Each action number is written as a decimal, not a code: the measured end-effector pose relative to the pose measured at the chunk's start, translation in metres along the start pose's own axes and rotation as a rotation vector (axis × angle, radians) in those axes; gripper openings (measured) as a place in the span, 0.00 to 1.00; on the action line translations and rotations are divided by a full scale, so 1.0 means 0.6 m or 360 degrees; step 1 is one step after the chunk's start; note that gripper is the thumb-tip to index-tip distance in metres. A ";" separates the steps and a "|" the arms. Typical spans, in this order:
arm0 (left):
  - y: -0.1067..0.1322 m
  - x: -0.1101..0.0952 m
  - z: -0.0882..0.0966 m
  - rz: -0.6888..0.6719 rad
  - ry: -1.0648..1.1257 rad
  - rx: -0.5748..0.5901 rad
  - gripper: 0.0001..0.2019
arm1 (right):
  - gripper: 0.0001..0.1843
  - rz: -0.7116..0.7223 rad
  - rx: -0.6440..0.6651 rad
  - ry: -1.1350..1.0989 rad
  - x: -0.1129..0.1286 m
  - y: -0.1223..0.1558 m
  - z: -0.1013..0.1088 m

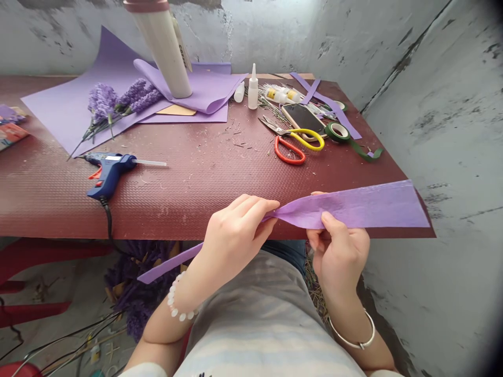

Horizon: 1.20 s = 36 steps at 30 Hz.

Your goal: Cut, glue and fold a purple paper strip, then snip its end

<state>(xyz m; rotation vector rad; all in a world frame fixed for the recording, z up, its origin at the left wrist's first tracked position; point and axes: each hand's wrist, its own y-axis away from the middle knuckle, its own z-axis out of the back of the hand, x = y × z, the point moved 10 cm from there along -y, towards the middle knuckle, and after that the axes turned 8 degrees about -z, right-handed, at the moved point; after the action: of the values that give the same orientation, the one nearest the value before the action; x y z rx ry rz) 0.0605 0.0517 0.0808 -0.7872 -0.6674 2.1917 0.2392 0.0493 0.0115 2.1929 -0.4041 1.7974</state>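
Observation:
A long purple paper strip (377,204) stretches between my hands at the table's front edge. My left hand (241,225) is closed on it, pinching it where it is gathered narrow; a thin folded tail comes out below this hand toward the lower left. My right hand (340,246) grips the wider part, thumb on top and fingers underneath. Beyond my right hand the strip spreads flat toward the table's right corner. Scissors (291,144) with one red and one yellow handle lie farther back on the table.
A blue glue gun (112,170) lies at left, its cord over the edge. Purple sheets (58,107), lavender flowers (104,102) and a tall cup (165,52) stand behind. A small bottle (253,94), phone (302,119) and green tape (337,132) sit at back right, near the wall (444,131).

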 end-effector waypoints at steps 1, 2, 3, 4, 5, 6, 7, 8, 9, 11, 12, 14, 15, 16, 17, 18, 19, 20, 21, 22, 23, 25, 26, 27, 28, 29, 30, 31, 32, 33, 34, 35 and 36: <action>0.000 0.001 -0.003 0.0018 -0.0006 0.0002 0.06 | 0.12 -0.0022 0.0012 0.0001 -0.003 0.001 -0.002; 0.000 0.002 -0.007 0.0036 -0.0010 0.0005 0.06 | 0.12 -0.0041 0.0020 0.0005 -0.005 0.001 -0.004; 0.000 0.002 -0.010 0.0052 -0.0008 0.0009 0.06 | 0.12 -0.0053 0.0024 0.0006 -0.006 0.001 -0.005; 0.000 0.002 -0.012 0.0066 0.0001 0.0010 0.06 | 0.12 -0.0057 0.0023 0.0006 -0.006 0.001 -0.005; -0.001 0.002 -0.013 0.0079 0.0014 0.0006 0.05 | 0.12 -0.0059 0.0018 0.0006 -0.006 0.001 -0.005; -0.001 0.001 -0.013 0.0087 0.0028 -0.0009 0.03 | 0.12 -0.0058 0.0013 0.0006 -0.005 0.001 -0.004; -0.002 0.001 -0.012 0.0091 0.0039 -0.0031 0.02 | 0.12 -0.0055 0.0006 0.0006 -0.004 0.000 -0.003; -0.003 0.000 -0.010 0.0091 0.0044 -0.0057 0.01 | 0.12 -0.0050 0.0004 0.0003 -0.003 0.000 -0.003; -0.004 -0.001 -0.008 0.0085 0.0044 -0.0084 0.01 | 0.12 -0.0042 0.0009 -0.0001 -0.002 -0.001 -0.002; -0.006 -0.003 -0.003 0.0071 0.0042 -0.0137 0.02 | 0.13 -0.0001 0.0035 -0.0017 0.001 -0.003 0.000; -0.007 -0.004 -0.002 0.0066 0.0043 -0.0157 0.02 | 0.14 0.0031 0.0066 -0.0018 0.003 -0.004 0.000; -0.008 -0.006 0.001 0.0063 0.0047 -0.0185 0.03 | 0.15 0.0071 0.0232 0.0049 0.004 -0.005 -0.011; -0.009 -0.007 0.003 0.0066 0.0053 -0.0196 0.03 | 0.17 0.0069 0.0358 0.0118 0.001 -0.004 -0.021; -0.010 -0.008 0.005 0.0070 0.0063 -0.0201 0.03 | 0.20 0.0055 0.0494 0.0199 -0.004 -0.002 -0.033; -0.010 -0.010 0.006 0.0071 0.0081 -0.0204 0.04 | 0.24 0.0032 0.0622 0.0269 -0.009 0.001 -0.044; -0.011 -0.012 0.008 0.0070 0.0105 -0.0203 0.04 | 0.28 0.0011 0.0716 0.0306 -0.014 0.003 -0.053; -0.011 -0.013 0.009 0.0069 0.0133 -0.0193 0.04 | 0.28 0.0003 0.0764 0.0302 -0.015 0.004 -0.058; -0.012 -0.014 0.008 0.0073 0.0162 -0.0174 0.04 | 0.26 0.0010 0.0776 0.0268 -0.014 0.003 -0.061; -0.012 -0.015 0.007 0.0081 0.0190 -0.0147 0.04 | 0.21 0.0029 0.0771 0.0224 -0.010 0.001 -0.063; -0.012 -0.014 0.006 0.0094 0.0214 -0.0121 0.04 | 0.15 0.0054 0.0759 0.0174 -0.006 -0.001 -0.065; -0.011 -0.013 0.005 0.0111 0.0233 -0.0096 0.05 | 0.11 0.0077 0.0743 0.0127 -0.002 -0.004 -0.066; -0.010 -0.009 0.003 0.0140 0.0259 -0.0068 0.05 | 0.06 0.0103 0.0719 0.0056 0.004 -0.010 -0.068; -0.009 -0.008 0.003 0.0151 0.0264 -0.0062 0.05 | 0.06 0.0099 0.0703 0.0029 0.005 -0.013 -0.067; -0.009 -0.007 0.002 0.0159 0.0265 -0.0056 0.05 | 0.05 0.0090 0.0681 0.0014 0.004 -0.015 -0.066; -0.008 -0.006 0.001 0.0166 0.0263 -0.0049 0.05 | 0.05 0.0078 0.0658 0.0015 0.003 -0.017 -0.064; -0.008 -0.005 0.001 0.0171 0.0260 -0.0043 0.05 | 0.05 0.0067 0.0637 0.0027 0.001 -0.018 -0.062; -0.007 -0.005 0.001 0.0176 0.0258 -0.0037 0.06 | 0.05 0.0059 0.0624 0.0039 0.000 -0.019 -0.061; -0.007 -0.004 0.001 0.0181 0.0258 -0.0028 0.06 | 0.05 0.0059 0.0626 0.0043 -0.002 -0.019 -0.061; -0.006 -0.004 0.001 0.0183 0.0260 -0.0021 0.06 | 0.05 0.0064 0.0637 0.0034 -0.003 -0.019 -0.061; -0.005 -0.003 0.003 0.0183 0.0262 -0.0019 0.06 | 0.05 0.0073 0.0644 0.0010 -0.003 -0.020 -0.061; -0.004 -0.002 0.005 0.0188 0.0262 -0.0016 0.06 | 0.05 0.0086 0.0646 -0.0023 -0.002 -0.022 -0.060; -0.003 0.000 0.008 0.0196 0.0263 -0.0011 0.06 | 0.05 0.0104 0.0636 -0.0056 -0.001 -0.024 -0.058; -0.002 0.003 0.011 0.0206 0.0263 -0.0011 0.07 | 0.05 0.0121 0.0614 -0.0081 0.001 -0.028 -0.055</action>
<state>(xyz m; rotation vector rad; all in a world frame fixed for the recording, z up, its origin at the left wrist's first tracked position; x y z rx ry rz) 0.0555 0.0523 0.0854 -1.0278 -0.5548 2.2100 0.2161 0.0772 0.0177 2.5106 -0.1612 2.0017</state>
